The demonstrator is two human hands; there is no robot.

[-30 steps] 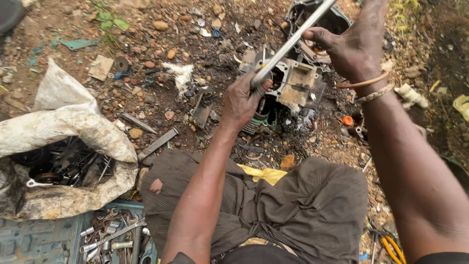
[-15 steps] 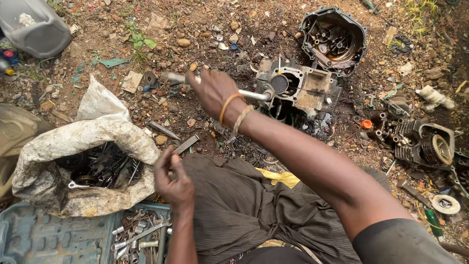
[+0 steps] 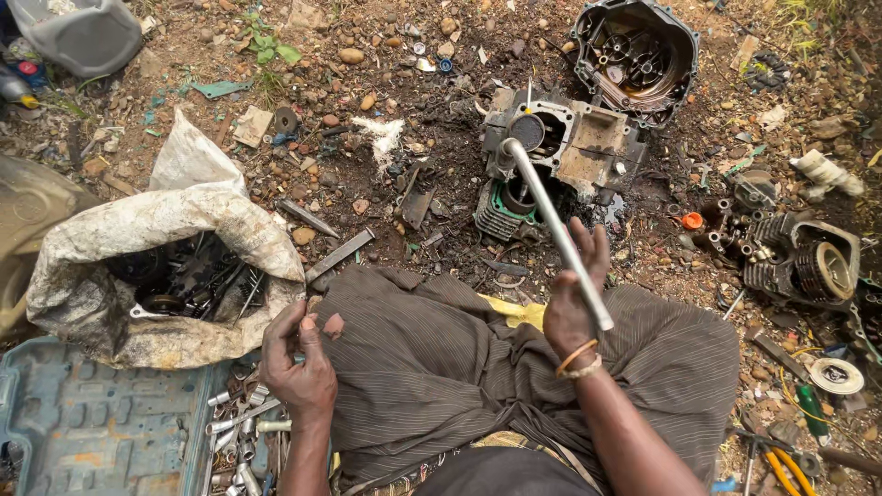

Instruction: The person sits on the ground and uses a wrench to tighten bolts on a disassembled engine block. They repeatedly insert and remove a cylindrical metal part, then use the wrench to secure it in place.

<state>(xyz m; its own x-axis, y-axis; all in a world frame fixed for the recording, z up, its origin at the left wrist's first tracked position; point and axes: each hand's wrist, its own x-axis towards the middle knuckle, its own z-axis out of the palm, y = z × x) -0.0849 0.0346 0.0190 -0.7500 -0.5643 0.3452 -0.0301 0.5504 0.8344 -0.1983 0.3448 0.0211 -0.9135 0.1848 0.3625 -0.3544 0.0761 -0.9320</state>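
Right hand (image 3: 571, 308) gripping rod (image 3: 557, 231), sack (image 3: 138, 220) holding tools (image 3: 197, 280)

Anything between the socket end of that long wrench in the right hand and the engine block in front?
Nothing visible: the right hand holds the long wrench, whose socket end is already at the top of the engine block.

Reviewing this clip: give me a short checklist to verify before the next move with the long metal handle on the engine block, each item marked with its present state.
1. Right hand grips the long handle: ok.
2. Socket end seated on the engine block: cannot tell.
3. Left hand clear of the block, near the open toolbox: ok.
4. What the left hand holds: cannot tell, too small.
5. Ground around the block free of loose parts: not ok, scattered bits lie there.
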